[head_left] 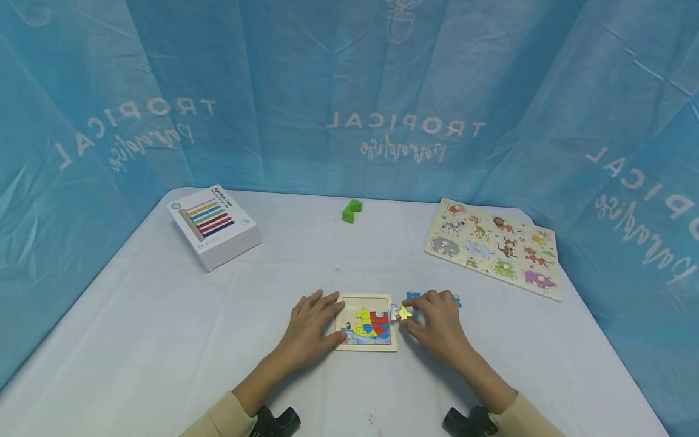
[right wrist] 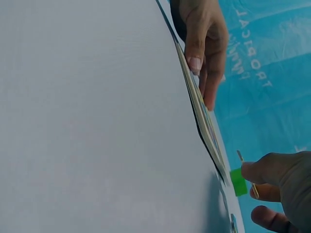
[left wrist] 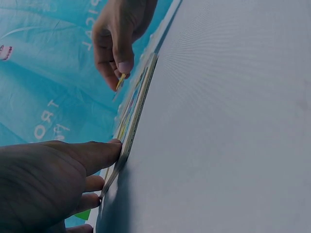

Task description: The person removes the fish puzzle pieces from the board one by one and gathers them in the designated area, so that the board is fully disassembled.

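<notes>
A small wooden jigsaw tray point(head_left: 364, 348) lies at the front middle of the table in the head view, partly filled with red, yellow and blue pieces. My left hand point(head_left: 312, 323) rests on its left side, thumb on the lower left of the tray and fingers spread toward the upper left corner. Just off the tray's right edge, my right hand point(head_left: 438, 318) pinches a yellow and pale-blue puzzle piece point(head_left: 405, 312) between thumb and fingers. In the left wrist view this piece point(left wrist: 120, 81) is held tilted above the tray point(left wrist: 141, 104).
Blue puzzle pieces point(head_left: 413, 294) lie behind the right hand, partly hidden by it. An animal peg board point(head_left: 488, 247) sits at the back right, a white abacus box point(head_left: 233, 247) at the back left. Between them is a green block point(head_left: 352, 210). A blue curtain point(head_left: 295, 109) surrounds the table.
</notes>
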Demonstrator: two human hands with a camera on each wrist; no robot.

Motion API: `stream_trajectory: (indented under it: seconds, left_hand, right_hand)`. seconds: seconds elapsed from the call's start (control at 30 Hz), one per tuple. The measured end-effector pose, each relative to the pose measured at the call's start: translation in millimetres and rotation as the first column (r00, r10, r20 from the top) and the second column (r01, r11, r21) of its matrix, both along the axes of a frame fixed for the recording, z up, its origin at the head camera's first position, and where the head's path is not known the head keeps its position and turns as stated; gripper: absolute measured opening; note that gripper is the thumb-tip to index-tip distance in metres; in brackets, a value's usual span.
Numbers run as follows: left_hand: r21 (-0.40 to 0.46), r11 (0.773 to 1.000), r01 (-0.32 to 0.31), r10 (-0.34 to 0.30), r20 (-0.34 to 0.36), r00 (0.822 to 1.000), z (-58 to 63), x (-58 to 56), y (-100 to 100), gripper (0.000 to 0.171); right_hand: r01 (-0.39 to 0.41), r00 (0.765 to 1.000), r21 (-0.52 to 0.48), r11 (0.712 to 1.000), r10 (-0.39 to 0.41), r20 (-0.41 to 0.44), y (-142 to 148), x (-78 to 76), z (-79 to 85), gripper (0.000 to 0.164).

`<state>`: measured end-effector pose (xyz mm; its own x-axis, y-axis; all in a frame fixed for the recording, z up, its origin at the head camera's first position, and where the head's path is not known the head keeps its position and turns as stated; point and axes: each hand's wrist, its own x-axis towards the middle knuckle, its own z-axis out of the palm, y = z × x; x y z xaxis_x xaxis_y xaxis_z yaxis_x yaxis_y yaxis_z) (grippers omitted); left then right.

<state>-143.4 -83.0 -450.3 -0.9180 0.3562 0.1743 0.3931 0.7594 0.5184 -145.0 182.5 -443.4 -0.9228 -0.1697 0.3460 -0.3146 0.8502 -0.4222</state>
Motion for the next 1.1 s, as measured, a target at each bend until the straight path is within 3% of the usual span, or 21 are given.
stream_trajectory:
  seconds: [0.5, 1.1]
  left_hand:
    - [-0.010, 1.000, 0.001, -0.001, -0.002, 1.000, 0.3, 0.0, 0, 0.054]
    - [-0.014, 1.000, 0.000, 0.000, -0.008, 1.000, 0.2, 0.3, 1, 0.055]
  right_hand:
    - [0.052, 0.997, 0.003, 0.999, -0.052, 0.051, 27, 1.9, -6.8, 0.033]
    - [0.072, 0.993, 0.028, 0.997, -0.075, 0.092, 32, 0.6, -12.6, 0.032]
